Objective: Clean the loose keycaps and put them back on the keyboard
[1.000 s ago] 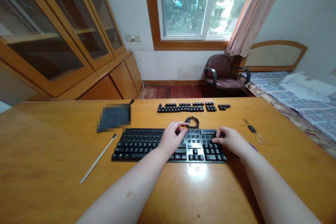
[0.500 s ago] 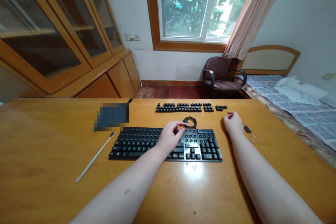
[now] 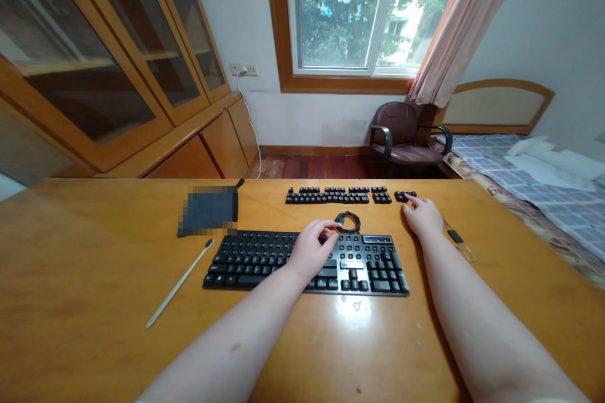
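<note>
Beyond the broad wooden surface (image 3: 94,245) lies a room with a tall glass-fronted cabinet (image 3: 127,63) along its left side, a window (image 3: 338,19) ahead, a bed (image 3: 477,154) to the right and a dark red chair (image 3: 399,132) beneath the window.

Largest on the surface is the black keyboard (image 3: 265,259), lying flat before the person. Its lower rows look fully capped, while the upper rows and the top of the number pad show small bare stems.

The left hand (image 3: 312,249) lies over the middle of the keyboard, thumb and forefinger curved with a gap between them and nothing visible in it. The right hand (image 3: 420,217) reaches past the keyboard's far right corner, its fingertips at the rightmost group of keycaps (image 3: 400,196); whether those fingers grip a cap cannot be told.

A dark pouch (image 3: 210,209), blurred out, lies beyond the keyboard's left end, and a thin pale brush (image 3: 180,283) rests slantwise near it. More loose keycaps (image 3: 326,198) stand in rows near the far edge. Between them and the keyboard sits a coiled cable (image 3: 358,221), beside the left fingertips; contact is unclear. Smallest is a wire tool with a dark handle (image 3: 455,237), near the right wrist.

The step in hand appears to be handling single caps at that rightmost group; the next move seems to call for a light pinch that leaves neighbouring caps undisturbed.
</note>
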Demonstrator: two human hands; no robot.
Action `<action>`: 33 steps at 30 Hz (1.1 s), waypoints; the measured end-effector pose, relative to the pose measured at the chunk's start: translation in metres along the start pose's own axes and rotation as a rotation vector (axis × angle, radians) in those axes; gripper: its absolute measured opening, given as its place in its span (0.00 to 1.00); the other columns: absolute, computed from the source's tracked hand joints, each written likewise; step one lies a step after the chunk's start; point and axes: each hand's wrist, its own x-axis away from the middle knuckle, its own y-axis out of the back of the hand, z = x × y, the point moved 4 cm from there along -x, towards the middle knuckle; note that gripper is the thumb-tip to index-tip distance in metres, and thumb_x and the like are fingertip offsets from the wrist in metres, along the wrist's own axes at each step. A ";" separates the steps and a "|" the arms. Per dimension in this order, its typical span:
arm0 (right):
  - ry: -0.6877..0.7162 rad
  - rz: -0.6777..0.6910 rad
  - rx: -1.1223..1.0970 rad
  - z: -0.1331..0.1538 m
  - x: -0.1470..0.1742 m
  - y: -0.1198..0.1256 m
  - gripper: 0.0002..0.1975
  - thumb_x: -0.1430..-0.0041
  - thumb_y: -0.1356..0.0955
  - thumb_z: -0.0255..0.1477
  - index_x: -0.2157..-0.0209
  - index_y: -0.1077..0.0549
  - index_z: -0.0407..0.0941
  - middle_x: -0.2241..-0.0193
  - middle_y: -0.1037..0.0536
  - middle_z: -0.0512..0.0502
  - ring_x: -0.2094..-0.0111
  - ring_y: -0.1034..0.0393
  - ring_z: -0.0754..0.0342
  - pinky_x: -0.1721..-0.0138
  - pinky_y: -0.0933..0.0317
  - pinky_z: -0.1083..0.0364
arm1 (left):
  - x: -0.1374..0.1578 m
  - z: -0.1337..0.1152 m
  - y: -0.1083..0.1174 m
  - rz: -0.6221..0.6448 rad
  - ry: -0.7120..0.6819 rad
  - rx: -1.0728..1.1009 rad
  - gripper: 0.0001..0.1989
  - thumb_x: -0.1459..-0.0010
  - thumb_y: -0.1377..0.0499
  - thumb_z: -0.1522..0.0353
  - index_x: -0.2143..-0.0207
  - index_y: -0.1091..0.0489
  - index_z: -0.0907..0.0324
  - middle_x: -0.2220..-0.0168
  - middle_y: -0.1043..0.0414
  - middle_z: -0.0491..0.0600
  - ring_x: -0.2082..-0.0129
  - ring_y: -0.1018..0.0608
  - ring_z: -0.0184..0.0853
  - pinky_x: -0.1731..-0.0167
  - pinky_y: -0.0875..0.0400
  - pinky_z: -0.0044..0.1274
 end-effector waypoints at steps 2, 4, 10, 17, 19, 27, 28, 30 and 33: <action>-0.007 -0.008 -0.003 0.001 0.000 0.000 0.20 0.46 0.39 0.39 0.54 0.28 0.49 0.61 0.30 0.41 0.60 0.33 0.47 0.62 0.41 0.52 | 0.000 0.000 0.000 0.001 0.001 -0.002 0.10 0.47 0.45 0.71 0.61 0.30 0.57 0.63 0.29 0.47 0.67 0.26 0.30 0.62 0.30 0.25; -0.023 -0.022 -0.004 0.001 0.001 0.000 0.18 0.47 0.38 0.39 0.59 0.26 0.47 0.62 0.28 0.41 0.61 0.33 0.47 0.64 0.41 0.52 | 0.000 -0.001 0.000 -0.003 0.000 -0.002 0.10 0.47 0.45 0.71 0.61 0.30 0.57 0.63 0.29 0.47 0.67 0.26 0.30 0.62 0.30 0.25; -0.020 -0.009 -0.063 -0.001 0.001 0.007 0.12 0.50 0.36 0.36 0.68 0.26 0.44 0.68 0.25 0.41 0.66 0.33 0.47 0.70 0.44 0.53 | 0.000 0.000 0.001 -0.014 -0.005 0.003 0.10 0.47 0.45 0.71 0.61 0.30 0.57 0.64 0.28 0.47 0.67 0.26 0.30 0.62 0.29 0.26; 0.150 -0.116 -0.681 0.076 0.064 0.041 0.16 0.55 0.31 0.42 0.70 0.29 0.43 0.71 0.25 0.45 0.72 0.34 0.53 0.67 0.42 0.54 | 0.001 -0.002 0.000 -0.005 -0.015 0.048 0.15 0.48 0.43 0.71 0.56 0.32 0.56 0.61 0.30 0.48 0.67 0.26 0.29 0.59 0.29 0.27; 0.252 0.077 -0.877 0.114 0.095 0.033 0.15 0.56 0.30 0.41 0.73 0.31 0.44 0.73 0.26 0.47 0.71 0.34 0.53 0.66 0.41 0.54 | 0.001 -0.002 -0.001 0.005 -0.014 0.072 0.21 0.49 0.41 0.71 0.51 0.35 0.55 0.59 0.30 0.48 0.67 0.25 0.29 0.58 0.30 0.27; 0.307 0.403 -1.106 0.148 0.135 0.009 0.14 0.58 0.28 0.37 0.75 0.35 0.45 0.76 0.31 0.52 0.72 0.36 0.54 0.67 0.41 0.55 | 0.001 -0.009 0.003 0.019 -0.074 0.026 0.09 0.48 0.40 0.67 0.63 0.28 0.56 0.64 0.28 0.48 0.61 0.27 0.34 0.58 0.31 0.28; 0.312 0.427 -1.109 0.147 0.134 0.009 0.14 0.58 0.28 0.37 0.75 0.35 0.45 0.77 0.31 0.52 0.73 0.36 0.55 0.67 0.41 0.55 | 0.001 -0.008 0.003 0.018 -0.070 0.026 0.09 0.49 0.40 0.68 0.63 0.28 0.56 0.64 0.28 0.48 0.62 0.27 0.34 0.59 0.31 0.27; 0.338 0.459 -1.099 0.147 0.133 0.009 0.13 0.57 0.28 0.36 0.75 0.34 0.45 0.76 0.31 0.52 0.72 0.36 0.54 0.67 0.40 0.55 | 0.001 -0.006 0.002 0.017 -0.054 0.040 0.08 0.50 0.40 0.70 0.65 0.28 0.57 0.65 0.29 0.48 0.63 0.27 0.33 0.60 0.30 0.26; 0.402 0.464 -1.081 0.148 0.133 0.011 0.09 0.52 0.31 0.34 0.70 0.32 0.45 0.71 0.28 0.49 0.67 0.33 0.53 0.63 0.39 0.53 | 0.002 -0.003 0.000 0.004 -0.027 0.085 0.07 0.50 0.41 0.72 0.66 0.28 0.58 0.66 0.31 0.48 0.64 0.27 0.32 0.63 0.28 0.24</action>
